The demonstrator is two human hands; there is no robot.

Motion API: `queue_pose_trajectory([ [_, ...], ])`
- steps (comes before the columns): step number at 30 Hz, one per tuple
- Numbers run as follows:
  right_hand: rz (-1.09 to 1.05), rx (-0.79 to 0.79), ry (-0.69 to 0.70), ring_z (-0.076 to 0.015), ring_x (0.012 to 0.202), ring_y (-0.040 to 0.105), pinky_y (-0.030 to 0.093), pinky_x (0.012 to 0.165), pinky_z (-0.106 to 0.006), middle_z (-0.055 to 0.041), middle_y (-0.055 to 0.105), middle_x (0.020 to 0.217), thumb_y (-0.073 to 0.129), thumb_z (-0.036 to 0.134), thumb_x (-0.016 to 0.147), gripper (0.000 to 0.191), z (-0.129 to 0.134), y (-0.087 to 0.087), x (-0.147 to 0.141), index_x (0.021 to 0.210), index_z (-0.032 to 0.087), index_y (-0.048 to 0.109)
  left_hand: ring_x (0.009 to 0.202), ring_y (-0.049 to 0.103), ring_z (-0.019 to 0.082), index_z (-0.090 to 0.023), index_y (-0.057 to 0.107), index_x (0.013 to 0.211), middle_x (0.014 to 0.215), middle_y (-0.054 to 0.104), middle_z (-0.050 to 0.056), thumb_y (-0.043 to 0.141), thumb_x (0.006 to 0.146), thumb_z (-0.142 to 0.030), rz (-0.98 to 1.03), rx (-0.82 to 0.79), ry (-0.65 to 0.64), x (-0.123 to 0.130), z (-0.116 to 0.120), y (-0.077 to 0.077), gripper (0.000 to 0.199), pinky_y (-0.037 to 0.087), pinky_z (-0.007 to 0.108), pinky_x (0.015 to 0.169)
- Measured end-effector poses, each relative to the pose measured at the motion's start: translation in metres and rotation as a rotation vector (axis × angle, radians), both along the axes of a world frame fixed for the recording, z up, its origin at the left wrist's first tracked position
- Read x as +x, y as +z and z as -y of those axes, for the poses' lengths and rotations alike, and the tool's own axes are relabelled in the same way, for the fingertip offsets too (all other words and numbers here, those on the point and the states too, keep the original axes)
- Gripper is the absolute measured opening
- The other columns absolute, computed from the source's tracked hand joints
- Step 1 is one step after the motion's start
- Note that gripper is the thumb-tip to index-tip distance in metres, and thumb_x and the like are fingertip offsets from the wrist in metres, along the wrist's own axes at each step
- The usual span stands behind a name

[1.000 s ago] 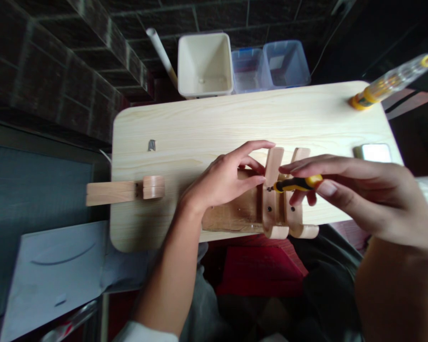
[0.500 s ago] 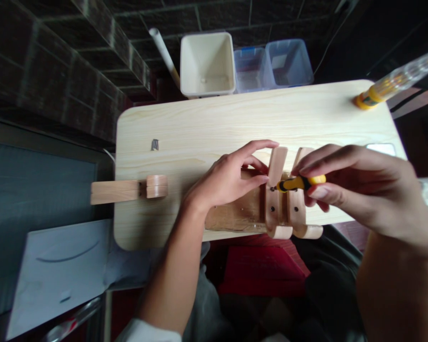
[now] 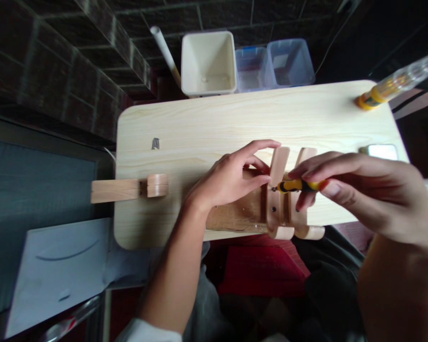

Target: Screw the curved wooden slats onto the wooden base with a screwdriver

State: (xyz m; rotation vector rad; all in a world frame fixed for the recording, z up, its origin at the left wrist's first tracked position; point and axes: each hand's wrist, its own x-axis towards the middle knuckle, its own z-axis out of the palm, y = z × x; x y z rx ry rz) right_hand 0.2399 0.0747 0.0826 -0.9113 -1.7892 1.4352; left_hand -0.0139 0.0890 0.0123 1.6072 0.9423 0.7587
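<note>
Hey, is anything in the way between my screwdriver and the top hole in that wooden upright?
Nothing visible: the tip of the small screwdriver, held in the right hand, reaches the top hole of the wooden upright. The left hand's fingers lie beside it, not across it.

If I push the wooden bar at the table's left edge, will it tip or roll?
The wooden bar will probably feel stiff, since it looks like solid wood. It is unlikely to roll, because its sides look flat. Its free end overhangs the table edge, so a push outward could probably tip it off.
</note>
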Motion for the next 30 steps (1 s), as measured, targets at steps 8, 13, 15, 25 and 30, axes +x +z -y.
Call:
queue_pose_trajectory([
  [8,-0.037,0.023,-0.035,-0.0218,0.104,0.078,0.069,0.078,-0.030,-0.0027,0.079,0.112,0.079,0.015,0.093,0.025,-0.0008,-0.0031,-0.0043,0.113,0.031,0.080,0.105,0.077,0.019,-0.030,0.053,0.151,0.111,0.078,0.003,0.071,0.095,-0.011,0.007,-0.004,0.007,0.0009,-0.0002,-0.0023,0.062,0.058,0.032,0.102],
  [13,-0.009,0.029,-0.067,-0.0220,0.116,0.075,0.067,0.090,-0.030,-0.0025,0.078,0.116,0.078,0.017,0.094,0.023,0.0016,-0.0042,-0.0040,0.113,0.031,0.079,0.107,0.077,0.019,-0.029,0.052,0.151,0.116,0.078,0.004,0.072,0.095,-0.013,0.003,-0.008,0.001,0.0007,-0.0003,-0.0008,0.061,0.059,0.032,0.102],
  [15,0.008,0.024,-0.064,-0.0218,0.117,0.075,0.066,0.093,-0.031,-0.0030,0.079,0.116,0.076,0.018,0.096,0.022,0.0027,-0.0037,-0.0029,0.114,0.030,0.079,0.107,0.077,0.019,-0.028,0.052,0.152,0.111,0.078,0.003,0.072,0.096,-0.014,-0.002,-0.013,-0.003,0.0004,-0.0006,0.0005,0.061,0.059,0.032,0.102],
  [25,0.004,0.001,0.036,-0.0212,0.119,0.074,0.064,0.097,-0.031,-0.0041,0.077,0.122,0.073,0.016,0.098,0.032,0.0009,-0.0048,0.0011,0.125,0.033,0.078,0.105,0.077,0.018,-0.029,0.053,0.151,0.107,0.078,0.002,0.074,0.095,-0.017,-0.007,-0.034,0.009,0.0010,-0.0009,0.0014,0.061,0.058,0.030,0.101],
  [30,-0.037,-0.027,-0.001,-0.0209,0.113,0.074,0.066,0.087,-0.029,-0.0056,0.076,0.119,0.076,0.015,0.095,0.029,-0.0013,-0.0055,-0.0006,0.120,0.030,0.079,0.107,0.077,0.019,-0.028,0.053,0.152,0.109,0.078,0.003,0.075,0.094,-0.016,-0.012,-0.029,0.011,0.0000,-0.0011,0.0011,0.062,0.058,0.031,0.102],
])
